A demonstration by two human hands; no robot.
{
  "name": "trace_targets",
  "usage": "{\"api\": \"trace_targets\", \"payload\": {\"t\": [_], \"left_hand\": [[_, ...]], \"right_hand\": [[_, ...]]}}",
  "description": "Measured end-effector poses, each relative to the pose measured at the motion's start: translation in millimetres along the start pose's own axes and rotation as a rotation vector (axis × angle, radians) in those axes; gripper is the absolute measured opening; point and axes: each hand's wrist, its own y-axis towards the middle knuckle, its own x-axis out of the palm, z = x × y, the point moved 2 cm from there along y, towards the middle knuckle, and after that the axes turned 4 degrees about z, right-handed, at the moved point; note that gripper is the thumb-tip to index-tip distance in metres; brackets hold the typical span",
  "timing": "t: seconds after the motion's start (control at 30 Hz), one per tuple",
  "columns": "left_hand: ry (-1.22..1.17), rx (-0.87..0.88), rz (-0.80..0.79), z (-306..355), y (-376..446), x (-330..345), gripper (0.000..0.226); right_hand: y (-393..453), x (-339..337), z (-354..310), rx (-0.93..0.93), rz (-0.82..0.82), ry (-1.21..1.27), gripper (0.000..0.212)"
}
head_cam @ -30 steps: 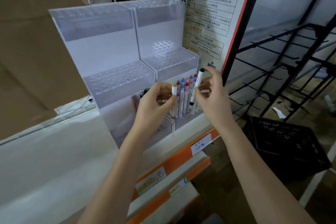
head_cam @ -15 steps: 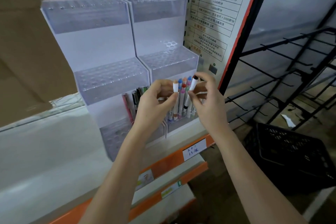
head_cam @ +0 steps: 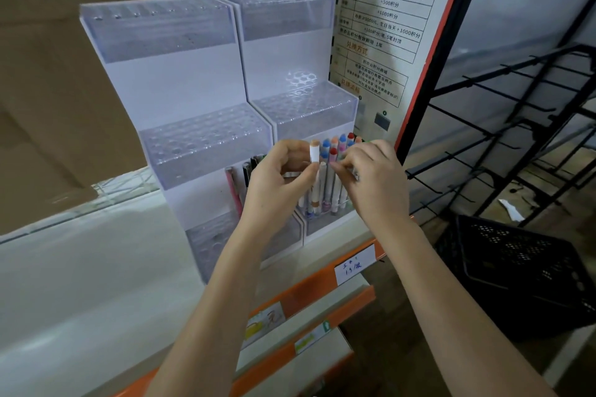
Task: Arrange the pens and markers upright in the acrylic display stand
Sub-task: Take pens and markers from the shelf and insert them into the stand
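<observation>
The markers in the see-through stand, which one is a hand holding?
The white marker with the tan cap, pinched in the left hand. It sticks up at the group's left edge; the other markers just stand in their holes.

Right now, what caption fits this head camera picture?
Left hand holds a white marker while right hand touches markers in the acrylic stand.

wall poster (head_cam: pixel 392 14): "积分值", "+500积分", "+1000积分".

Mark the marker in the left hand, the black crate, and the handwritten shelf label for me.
White marker (head_cam: pixel 313 151), head view, on its white cap above the left thumb.
Black crate (head_cam: pixel 516 271), head view, on its perforated inner wall.
Handwritten shelf label (head_cam: pixel 354 264), head view, on the white paper.
</observation>
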Motion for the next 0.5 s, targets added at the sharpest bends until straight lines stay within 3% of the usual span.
{"api": "trace_targets", "payload": {"t": [0.23,0.37,0.5], "left_hand": [[0.003,0.009,-0.011,3,-1,0,0.019],[0.031,0.026,-0.026,3,-2,3,0.018],[0.041,0.063,-0.030,1,-3,11,0.020]], "right_hand": [[1,-5,-3,0.042,-0.019,0.053,0.032],[5,-26,-13,0.292,-0.059,0.521,0.021],[8,-37,-22,0.374,-0.115,0.651,0.014]]}}
